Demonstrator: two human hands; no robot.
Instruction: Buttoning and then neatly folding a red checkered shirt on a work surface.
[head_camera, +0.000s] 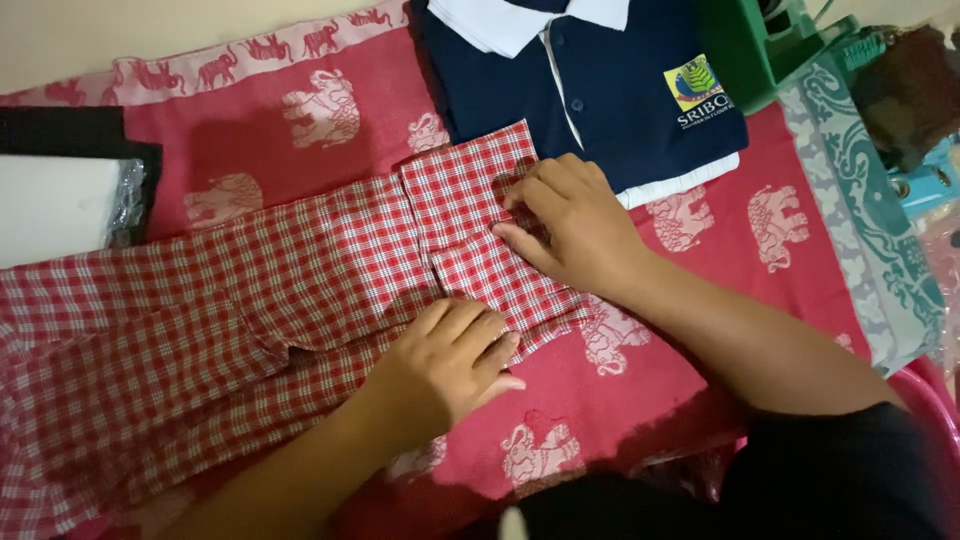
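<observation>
A red and white checked garment (250, 300) lies spread on a red cloth with pale elephant figures (300, 110). My left hand (445, 360) rests flat on the garment's lower edge, fingers together, palm down. My right hand (565, 225) presses flat on a folded checked part near the garment's right end, fingers slightly apart. Neither hand grips anything. Beyond my right hand lies a folded navy polo shirt (610, 90) with a white collar and a small chest badge.
A white object in a black frame (60, 200) sits at the left edge. A green plastic thing (760, 45) and a teal patterned cloth (860, 210) lie at the right. A pink rim (925, 395) shows at the lower right.
</observation>
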